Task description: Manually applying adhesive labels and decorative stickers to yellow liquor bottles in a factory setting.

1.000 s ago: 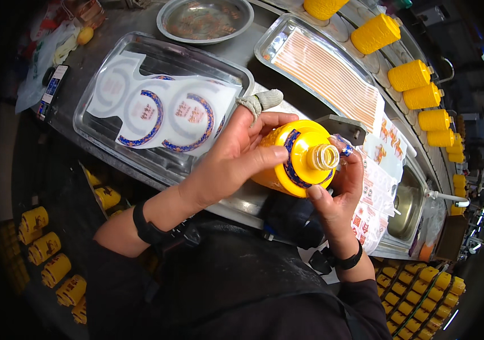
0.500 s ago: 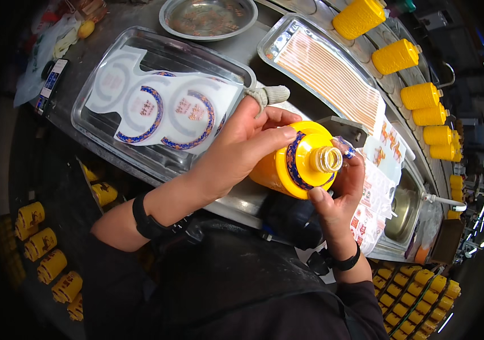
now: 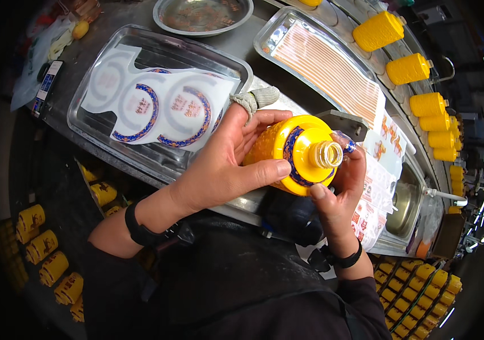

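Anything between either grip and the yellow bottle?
Left grip: nothing visible, its thumb rests on the yellow bottle. Right grip: its thumb meets the bottle's edge, but a curled piece of blue patterned film is at the forefinger, beside the neck; whether it separates finger from bottle, I can't tell.

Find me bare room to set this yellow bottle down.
Bare steel shows on the counter between the bowl and left tray, and in a strip between that tray and the phone. The tray's far side, beyond its sheet, is uncovered too. It is crowded right of the bottle, where papers lie between the right tray and sink.
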Motion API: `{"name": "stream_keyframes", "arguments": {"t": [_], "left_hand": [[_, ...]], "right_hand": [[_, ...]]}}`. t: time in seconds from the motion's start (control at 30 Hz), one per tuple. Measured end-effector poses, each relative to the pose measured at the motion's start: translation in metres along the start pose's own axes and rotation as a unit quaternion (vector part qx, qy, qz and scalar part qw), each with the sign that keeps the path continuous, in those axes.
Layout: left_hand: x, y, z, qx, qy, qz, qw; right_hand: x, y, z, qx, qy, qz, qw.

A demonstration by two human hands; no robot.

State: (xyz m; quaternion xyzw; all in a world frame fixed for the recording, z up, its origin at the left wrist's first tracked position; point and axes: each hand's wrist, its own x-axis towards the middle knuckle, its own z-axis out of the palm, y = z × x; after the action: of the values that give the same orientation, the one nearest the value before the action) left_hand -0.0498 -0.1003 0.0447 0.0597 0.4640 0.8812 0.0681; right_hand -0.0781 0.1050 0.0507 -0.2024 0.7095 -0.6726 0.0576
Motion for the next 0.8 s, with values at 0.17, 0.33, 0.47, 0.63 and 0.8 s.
{"name": "stream_keyframes", "arguments": {"t": [0.17, 0.33, 0.47, 0.63, 0.8], "left_hand": [[-0.0008, -0.0066, 0.0014, 0.029, 0.018, 0.037, 0.999], [0.0006, -0.0062, 0.0003, 0.027, 0.023, 0.023, 0.999], [0.0011, -0.0066, -0.0041, 0.031, 0.001, 0.006, 1.0], [0.0048, -0.0018, -0.0002, -0.038, 0.032, -0.013, 0.999], [0.0051, -0.0019, -0.0018, -0.034, 0.028, 0.006, 0.999]], "right_hand": [[-0.0006, -0.0008, 0.0027, -0.009, 0.012, 0.001, 1.0], [-0.0001, -0.0019, 0.0032, -0.007, 0.007, -0.009, 1.0], [-0.0015, -0.0015, 0.0044, -0.011, 0.017, -0.01, 1.0], [-0.0007, -0.0008, 0.0047, -0.016, 0.021, -0.011, 1.0], [-0.0005, 0.0004, 0.0053, -0.023, 0.022, -0.019, 0.999]]}}
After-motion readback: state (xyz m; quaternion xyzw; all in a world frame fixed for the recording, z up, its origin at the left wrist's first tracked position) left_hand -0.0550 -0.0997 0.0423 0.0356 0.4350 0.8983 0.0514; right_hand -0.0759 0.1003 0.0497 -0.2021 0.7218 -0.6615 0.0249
